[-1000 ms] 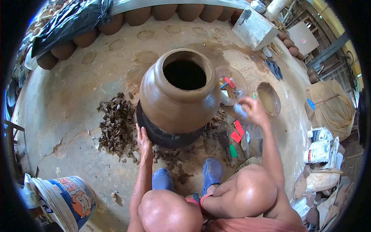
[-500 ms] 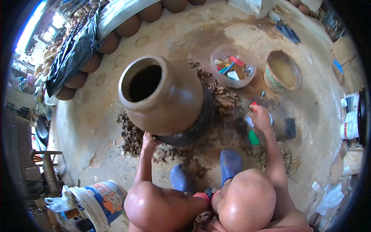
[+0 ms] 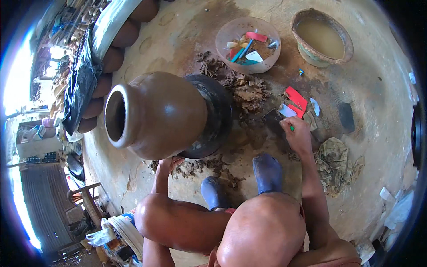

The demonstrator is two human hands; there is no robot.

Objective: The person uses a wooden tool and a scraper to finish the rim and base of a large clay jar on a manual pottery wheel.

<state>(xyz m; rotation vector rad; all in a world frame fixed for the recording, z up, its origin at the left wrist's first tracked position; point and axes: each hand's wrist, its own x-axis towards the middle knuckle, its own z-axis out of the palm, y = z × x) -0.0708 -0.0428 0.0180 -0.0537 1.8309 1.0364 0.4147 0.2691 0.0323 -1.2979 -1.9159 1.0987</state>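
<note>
A large brown clay pot [image 3: 167, 111] with a wide round mouth sits on a dark round wheel [image 3: 218, 118], left of centre. By the lower edge of the wheel is my left hand [image 3: 170, 163], its visible fingers stretched out and partly shaded; contact with the wheel is unclear. My right hand [image 3: 298, 133] is closed on a small green scraper [image 3: 292, 128], mostly covered by the fingers. Just beyond that hand lie flat red scrapers [image 3: 296, 98], a pale scraper [image 3: 287, 111] and a white curved piece [image 3: 315, 107].
Clay trimmings [image 3: 249, 91] lie around the wheel. A clear tub [image 3: 267, 66] of tools and a bowl of cloudy water [image 3: 307, 55] stand farther off. A crumpled cloth [image 3: 332, 162] and dark flat piece [image 3: 345, 118] are at right. Beside my left leg is a bucket [image 3: 126, 229].
My right hand has let go of a red scraper and taken the green one from the floor. My left hand stays beside the wheel. The view has shifted and tilted.
</note>
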